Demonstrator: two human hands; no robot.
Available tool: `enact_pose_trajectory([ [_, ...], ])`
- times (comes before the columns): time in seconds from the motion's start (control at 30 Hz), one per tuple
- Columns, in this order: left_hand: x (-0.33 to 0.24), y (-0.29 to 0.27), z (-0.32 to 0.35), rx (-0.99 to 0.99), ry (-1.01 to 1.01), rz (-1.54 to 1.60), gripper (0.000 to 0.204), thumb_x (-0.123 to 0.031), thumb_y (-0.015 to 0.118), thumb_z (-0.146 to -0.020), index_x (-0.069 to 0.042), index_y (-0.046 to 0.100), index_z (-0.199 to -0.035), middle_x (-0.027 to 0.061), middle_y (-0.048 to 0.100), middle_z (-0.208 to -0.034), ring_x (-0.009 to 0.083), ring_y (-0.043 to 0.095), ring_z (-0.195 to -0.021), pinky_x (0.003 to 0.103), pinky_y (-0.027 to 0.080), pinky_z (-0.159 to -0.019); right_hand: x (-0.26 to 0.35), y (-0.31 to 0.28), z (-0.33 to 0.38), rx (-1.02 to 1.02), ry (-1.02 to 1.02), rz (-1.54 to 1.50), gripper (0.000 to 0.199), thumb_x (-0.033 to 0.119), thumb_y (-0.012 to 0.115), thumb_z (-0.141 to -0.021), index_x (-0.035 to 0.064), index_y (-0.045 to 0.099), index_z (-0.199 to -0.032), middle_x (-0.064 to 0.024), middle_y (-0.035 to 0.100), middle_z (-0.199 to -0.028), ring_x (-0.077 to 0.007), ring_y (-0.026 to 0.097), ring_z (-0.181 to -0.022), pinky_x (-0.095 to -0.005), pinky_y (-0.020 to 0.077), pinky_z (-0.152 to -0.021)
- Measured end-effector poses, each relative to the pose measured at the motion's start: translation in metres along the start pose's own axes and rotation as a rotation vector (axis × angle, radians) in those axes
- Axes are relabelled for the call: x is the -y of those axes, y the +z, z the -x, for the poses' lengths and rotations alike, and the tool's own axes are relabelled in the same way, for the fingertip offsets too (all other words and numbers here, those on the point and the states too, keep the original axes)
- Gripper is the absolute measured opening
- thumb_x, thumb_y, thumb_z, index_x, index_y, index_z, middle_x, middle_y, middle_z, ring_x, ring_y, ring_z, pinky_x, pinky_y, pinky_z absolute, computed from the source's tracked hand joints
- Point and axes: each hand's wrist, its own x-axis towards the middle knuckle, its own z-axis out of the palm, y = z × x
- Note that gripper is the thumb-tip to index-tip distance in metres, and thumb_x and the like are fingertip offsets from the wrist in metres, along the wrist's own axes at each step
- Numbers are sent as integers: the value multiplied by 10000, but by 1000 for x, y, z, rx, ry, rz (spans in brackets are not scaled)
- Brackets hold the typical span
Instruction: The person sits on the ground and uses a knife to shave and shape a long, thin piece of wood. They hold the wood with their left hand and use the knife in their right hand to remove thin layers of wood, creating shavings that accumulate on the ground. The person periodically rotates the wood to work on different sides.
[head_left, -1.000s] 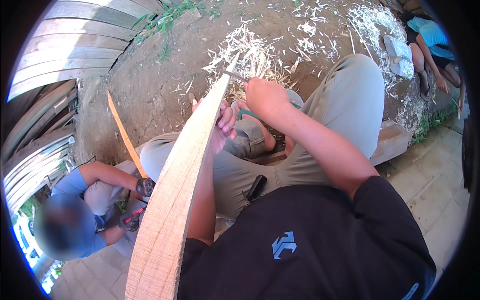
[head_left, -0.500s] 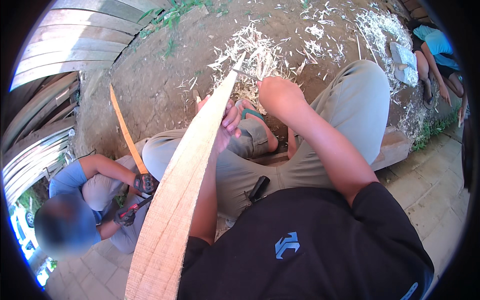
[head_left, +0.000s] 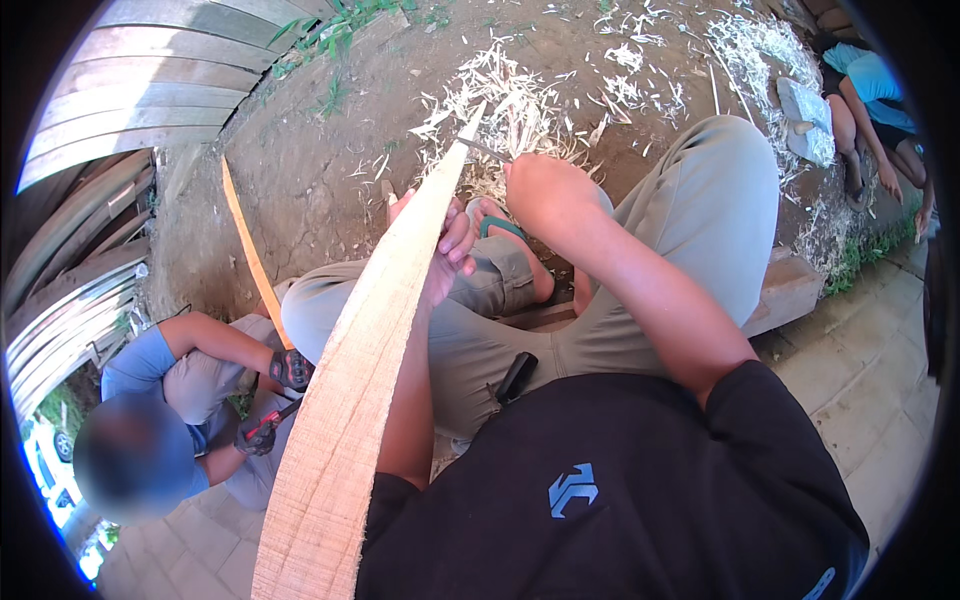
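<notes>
A long pale wooden board (head_left: 345, 390) slants up from the lower edge and tapers to a thin point. My left hand (head_left: 455, 245) is wrapped round it from beneath, below the narrow end, with fingertips showing at its right edge. My right hand (head_left: 553, 195) is closed round a knife (head_left: 484, 150), whose handle the fist hides. The knife's thin dark blade lies against the right edge of the board, just short of the tip.
Wood shavings (head_left: 520, 110) are heaped on the dirt beyond my feet. At left, a gloved co-worker (head_left: 200, 390) holds another long curved strip of wood (head_left: 248, 245) and a red-and-black tool (head_left: 265, 425). Another person (head_left: 880, 90) sits at far right. A wooden beam (head_left: 785, 290) lies beneath me.
My right hand and the knife have shifted slightly left and toward me. The board's tip has dipped a little left. The co-worker's tool hand has moved slightly.
</notes>
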Motion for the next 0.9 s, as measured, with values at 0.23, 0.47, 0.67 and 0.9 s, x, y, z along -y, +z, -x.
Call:
enact_pose_trajectory([
  [0.23,0,-3,-3,-30,7,-40,498,-560,357,-980,-82,493,-944,-25,329,-639,115,393,-567,294,443,-477,-4,9,-19,-80,13,-38,363,268,444,-982,-5,683,-992,-198,710,-977,-347,695,-953,-445,556,-816],
  [0.47,5,-1,4,-13,9,-36,472,-560,386,-980,-96,478,-974,-36,322,-641,101,396,-572,260,425,-477,-1,18,-21,-64,25,-38,274,158,508,-921,39,722,-1041,-158,716,-1060,-296,701,-1007,-407,576,-815],
  [0.67,7,-1,1,14,16,-41,420,-519,416,-988,-103,470,-984,-39,326,-656,92,385,-577,251,423,-480,-2,13,-32,-137,-16,-27,262,169,526,-916,34,730,-1010,-152,722,-1043,-282,706,-998,-406,579,-802],
  [0.9,11,0,4,-56,2,45,529,-577,333,-971,-82,502,-889,5,355,-615,150,416,-555,318,449,-466,-24,34,-46,-64,21,-6,246,177,542,-900,35,731,-969,-143,728,-1008,-283,711,-976,-398,576,-800],
])
